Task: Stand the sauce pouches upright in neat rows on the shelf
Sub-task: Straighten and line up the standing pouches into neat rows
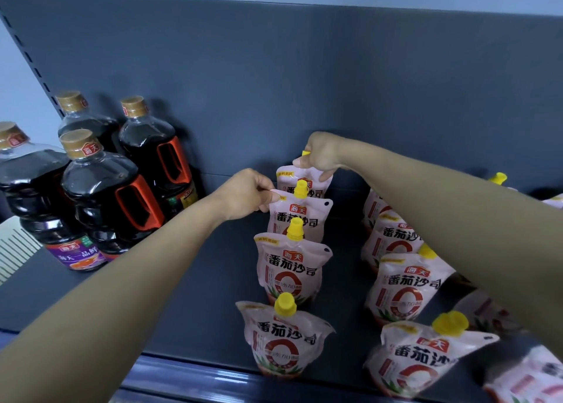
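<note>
From the head camera, the right hand (323,155) pinches the top of the rearmost pouch (307,180) at twelve o'clock in the left row; its long axis is upright. The left hand (246,194) pinches the second pouch (300,216) just in front at its nine-o'clock corner. The dark shelf (198,280) is bare toward nine o'clock, as far as the soy bottles (103,186).

Open lane on shelf deck (189,296) left of the left pouch row (289,265): bare from front lip to back panel. Dark sauce bottles (106,195) bound that lane's far left. Narrower bare strip right of the row, closed by the second pouch row (402,280). Right forearm (441,219) crosses above that second row.
</note>
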A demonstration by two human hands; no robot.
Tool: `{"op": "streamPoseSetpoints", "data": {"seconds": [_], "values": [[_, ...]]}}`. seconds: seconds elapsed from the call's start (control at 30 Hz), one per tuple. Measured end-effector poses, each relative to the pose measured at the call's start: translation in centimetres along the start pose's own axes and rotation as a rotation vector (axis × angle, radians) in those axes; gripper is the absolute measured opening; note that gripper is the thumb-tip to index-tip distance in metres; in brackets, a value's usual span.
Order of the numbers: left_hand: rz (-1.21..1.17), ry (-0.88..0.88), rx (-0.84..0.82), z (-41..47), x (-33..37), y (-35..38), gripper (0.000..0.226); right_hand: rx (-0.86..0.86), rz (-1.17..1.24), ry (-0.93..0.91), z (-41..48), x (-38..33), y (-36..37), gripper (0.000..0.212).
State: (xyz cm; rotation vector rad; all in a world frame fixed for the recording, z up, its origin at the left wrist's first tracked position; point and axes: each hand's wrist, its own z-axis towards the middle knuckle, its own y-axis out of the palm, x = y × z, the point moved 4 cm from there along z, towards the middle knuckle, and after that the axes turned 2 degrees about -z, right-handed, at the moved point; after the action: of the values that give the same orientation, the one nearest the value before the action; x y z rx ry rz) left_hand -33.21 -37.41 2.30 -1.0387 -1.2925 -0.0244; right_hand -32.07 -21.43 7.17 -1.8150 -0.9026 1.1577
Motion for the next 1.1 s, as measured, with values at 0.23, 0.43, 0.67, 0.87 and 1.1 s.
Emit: {"op": "streamPoseSetpoints", "data": {"seconds": [0.23, 0.43, 0.67, 0.87, 1.1], "values": [[-0.001, 0.004, 0.027, -0.6, 0.1, 0.0, 0.019, 0.11, -0.036, 0.005, -0.1, -0.5, 0.2, 0.044], [0.017, -0.004, 0.049, -1.1, 0.4, 0.0, 0.017, 0.097, -0.091, -0.031, -0.8, -0.9, 0.0, 0.043], [0.062, 0.046, 0.165, -2.2, 2.1, -1.1, 0.013, 0.17, -0.088, -0.126, -4.1, -2.1, -3.9, 0.037], [0.06, 0.15, 0.215, -8.9, 3.9, -2.2, 0.007, -0.048, -0.044, -0.16, -11.5, -3.1, -1.5, 0.019], [0.023, 0.194, 0.097, -13.5, 3.6, -2.9, 0.017, -0.343, -0.15, -0.167, -15.8, -4.4, 2.3, 0.02]]}}
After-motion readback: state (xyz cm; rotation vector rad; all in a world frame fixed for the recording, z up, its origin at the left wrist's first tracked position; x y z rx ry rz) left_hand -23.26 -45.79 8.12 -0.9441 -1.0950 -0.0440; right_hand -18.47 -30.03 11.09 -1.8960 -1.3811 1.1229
